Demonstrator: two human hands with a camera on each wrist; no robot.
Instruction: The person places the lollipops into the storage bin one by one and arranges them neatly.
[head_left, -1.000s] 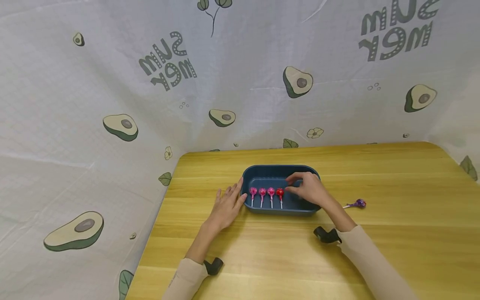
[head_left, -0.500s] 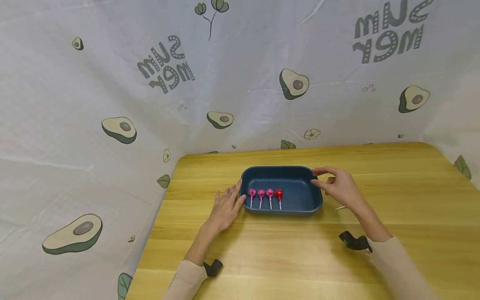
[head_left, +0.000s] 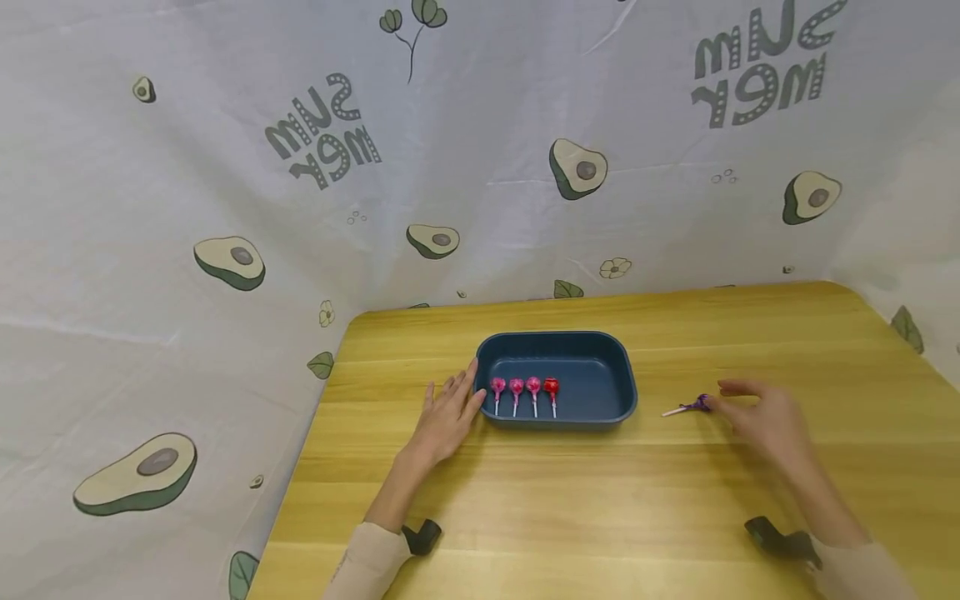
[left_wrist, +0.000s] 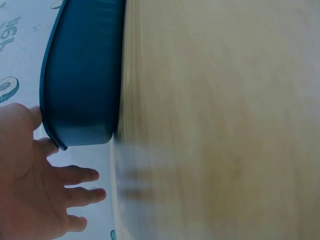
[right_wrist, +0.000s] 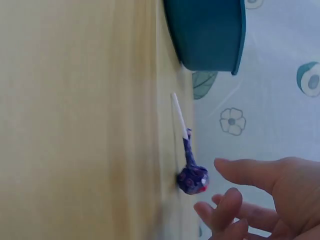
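A purple-wrapped lollipop with a white stick lies on the table, right of the dark blue tray. My right hand hovers just beside its candy end. In the right wrist view, thumb and fingers are spread apart, with a gap between them and the wrapper. Inside the tray stand in a row a red lollipop and three pink lollipops, sticks toward me. My left hand touches the tray's left end, fingers extended; the left wrist view has the thumb and one fingertip at the rim.
The wood-grain table runs up to a white curtain printed with avocados, which hangs behind and along the left side. A black wrist mount sits below the right hand, and another mount below the left.
My right hand has left the tray's inside and moved right, out to the purple lollipop. The left hand stays at the tray's end. The view has shifted slightly.
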